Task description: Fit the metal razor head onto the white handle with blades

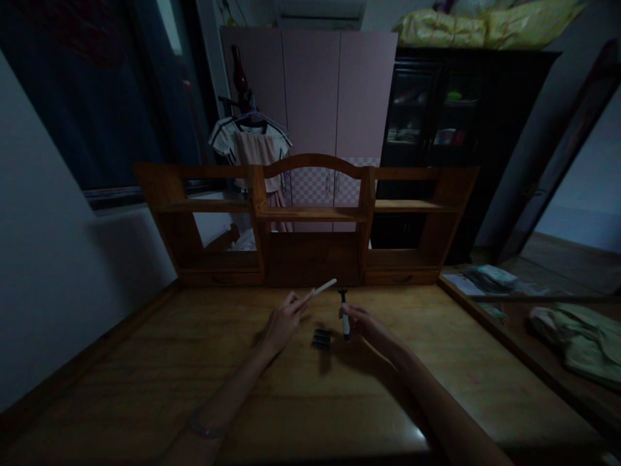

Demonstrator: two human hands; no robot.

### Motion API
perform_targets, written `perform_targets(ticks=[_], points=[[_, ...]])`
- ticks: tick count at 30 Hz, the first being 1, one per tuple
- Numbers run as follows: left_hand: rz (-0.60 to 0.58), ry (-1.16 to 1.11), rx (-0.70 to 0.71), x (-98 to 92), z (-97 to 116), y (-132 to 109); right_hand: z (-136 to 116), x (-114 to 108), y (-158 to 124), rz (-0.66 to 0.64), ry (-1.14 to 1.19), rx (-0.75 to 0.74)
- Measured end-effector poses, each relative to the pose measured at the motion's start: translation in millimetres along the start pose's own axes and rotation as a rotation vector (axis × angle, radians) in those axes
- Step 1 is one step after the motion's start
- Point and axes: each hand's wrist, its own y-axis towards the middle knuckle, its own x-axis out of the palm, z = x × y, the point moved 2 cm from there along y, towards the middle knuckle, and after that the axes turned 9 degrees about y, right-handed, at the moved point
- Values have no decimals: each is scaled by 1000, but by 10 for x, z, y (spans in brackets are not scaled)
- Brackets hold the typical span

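Observation:
My left hand (286,318) is closed round the near end of a slim white stick (325,287), which points up and to the right; its exact kind is unclear in the dim light. A razor (345,322) with a pale handle, dark ends and a narrow black top stands nearly upright in the fingers of my right hand (361,323). Between and just below the hands, a small black ribbed piece (321,338), like a set of razor cartridges, rests on the wooden table (218,375). Neither hand touches it.
A wooden shelf unit (313,215) rises along the table's back edge. Beyond the raised right edge lie a pale crumpled cloth (582,340) and plastic-wrapped items (492,278). A white wall (58,259) borders the left side. Behind stand a pink wardrobe (310,90) and hanging clothes (255,152).

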Motion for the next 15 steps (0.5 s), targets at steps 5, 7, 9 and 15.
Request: perform_targets(ticks=[5, 7, 9, 15], points=[[-54, -57, 70, -3, 85, -12, -5, 24, -15, -5, 2, -6], [-72, -45, 72, 16, 105, -17, 0, 27, -14, -9, -4, -17], [-65, -24, 46, 32, 88, -15, 17, 7, 3, 12, -17, -33], [18, -22, -20, 9, -2, -2, 53, -112, 83, 94, -90, -119]])
